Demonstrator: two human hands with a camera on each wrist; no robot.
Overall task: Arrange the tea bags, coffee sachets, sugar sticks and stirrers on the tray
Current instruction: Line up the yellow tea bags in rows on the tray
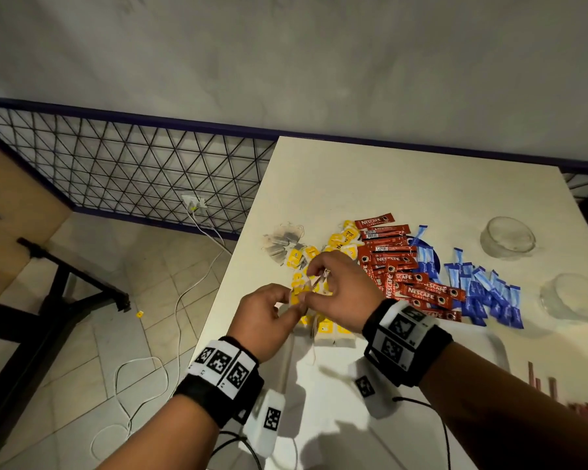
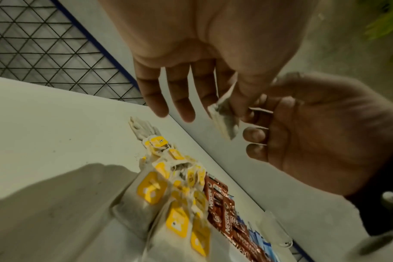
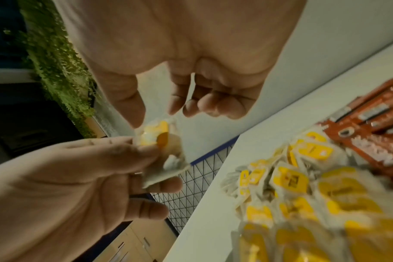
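Observation:
Both hands meet above a loose pile of yellow-tagged tea bags [image 1: 323,245] on the white table. My left hand [image 1: 294,298] pinches one tea bag [image 1: 307,289] between thumb and fingers. My right hand [image 1: 316,276] pinches the yellow-tag end of the same bag [image 3: 162,140]. In the left wrist view the bag [image 2: 224,117] hangs from my left hand [image 2: 224,106], with the other fingers straight. Below my wrists, a row of tea bags [image 1: 330,329] lies on the white tray [image 1: 499,347]. Red coffee sachets [image 1: 398,262], blue sugar sticks [image 1: 482,290] and brown stirrers [image 1: 554,388] lie to the right.
Two clear glass bowls [image 1: 508,237] [image 1: 574,296] stand at the table's right side. The table's left edge [image 1: 224,286] drops to a tiled floor with a white cable [image 1: 180,300]. A wire-mesh fence [image 1: 133,171] runs behind.

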